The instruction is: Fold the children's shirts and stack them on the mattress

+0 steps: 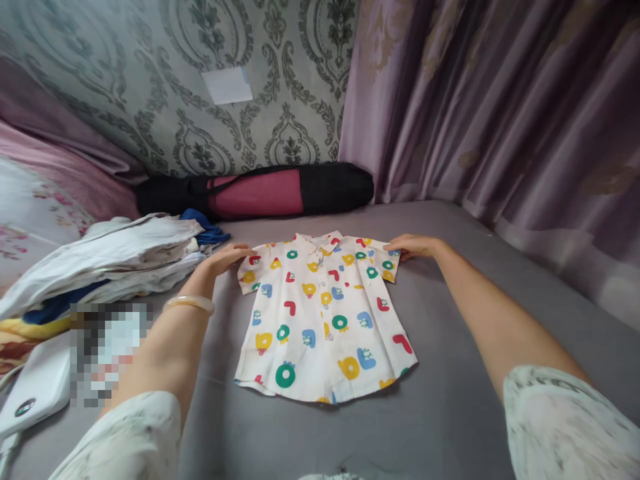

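A small short-sleeved button-up shirt (310,320), white with red, yellow, green and blue letter-like prints, lies spread flat with its front up and its collar away from me. At its left shoulder edge, my left hand (231,256) pinches the sleeve cloth, fingers closed. My right hand (416,245) grips the sleeve on the other side near the shoulder, its fingers bent around the edge. A pale bangle (189,303) circles my left wrist. Both arms reach forward on either side of the shirt.
The shirt rests on a grey sheet (450,413). To the left are piled clothes (145,243), a white power bank-like device (37,380) with a cable, and a blurred-out item (110,353). A black and maroon long bag (255,193) lies along the wall beside purple curtains (425,100).
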{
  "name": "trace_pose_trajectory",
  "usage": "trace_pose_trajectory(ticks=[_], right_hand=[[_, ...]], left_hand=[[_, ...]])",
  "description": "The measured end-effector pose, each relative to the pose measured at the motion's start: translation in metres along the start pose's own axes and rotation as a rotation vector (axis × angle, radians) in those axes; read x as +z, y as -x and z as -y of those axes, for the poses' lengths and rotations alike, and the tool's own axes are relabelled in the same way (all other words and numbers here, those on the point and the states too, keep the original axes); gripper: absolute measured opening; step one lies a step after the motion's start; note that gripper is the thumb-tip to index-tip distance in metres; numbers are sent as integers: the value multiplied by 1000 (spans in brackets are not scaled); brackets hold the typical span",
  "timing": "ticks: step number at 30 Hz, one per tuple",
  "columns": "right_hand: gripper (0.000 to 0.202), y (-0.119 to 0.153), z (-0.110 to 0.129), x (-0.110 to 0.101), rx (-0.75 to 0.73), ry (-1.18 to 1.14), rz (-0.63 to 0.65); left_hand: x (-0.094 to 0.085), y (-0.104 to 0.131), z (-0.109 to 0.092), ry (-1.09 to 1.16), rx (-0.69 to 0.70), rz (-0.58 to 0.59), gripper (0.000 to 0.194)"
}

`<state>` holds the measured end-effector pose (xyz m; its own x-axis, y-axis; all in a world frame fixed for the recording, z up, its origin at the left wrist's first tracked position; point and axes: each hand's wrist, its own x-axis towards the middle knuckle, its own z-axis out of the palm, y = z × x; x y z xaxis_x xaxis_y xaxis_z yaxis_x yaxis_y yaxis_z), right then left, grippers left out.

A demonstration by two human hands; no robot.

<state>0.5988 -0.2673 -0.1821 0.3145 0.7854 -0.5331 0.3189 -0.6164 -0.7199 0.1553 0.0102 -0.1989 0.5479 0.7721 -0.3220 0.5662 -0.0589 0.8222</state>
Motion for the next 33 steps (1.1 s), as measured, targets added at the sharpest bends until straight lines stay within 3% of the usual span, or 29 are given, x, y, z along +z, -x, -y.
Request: trace_pose_trajectory(ticks=[5,11,16,20,24,30,33], right_hand=[[19,1,-10,1,-69,-125,-25],[13,-3,-13,21,-58,-295,-260],[20,-10,-17,36,-4,-22,-552],[27,-12,-19,41,1,188,-676],[35,-5,-20,43,-14,527,-710],[37,9,-16,40,81,726,-658],[30,6,0,38,-19,789,-737]], left_hand=[[1,5,1,106,53,-49,32],[-1,6,0,14,65,-167,42],[-5,8,2,-13,-3,-181,46],[-8,15,1,14,9,-187,46],[-9,16,6,-37,33,-231,41],[-14,3,14,-235,28,-293,20],[-6,-10,3,-323,113,-387,11]])
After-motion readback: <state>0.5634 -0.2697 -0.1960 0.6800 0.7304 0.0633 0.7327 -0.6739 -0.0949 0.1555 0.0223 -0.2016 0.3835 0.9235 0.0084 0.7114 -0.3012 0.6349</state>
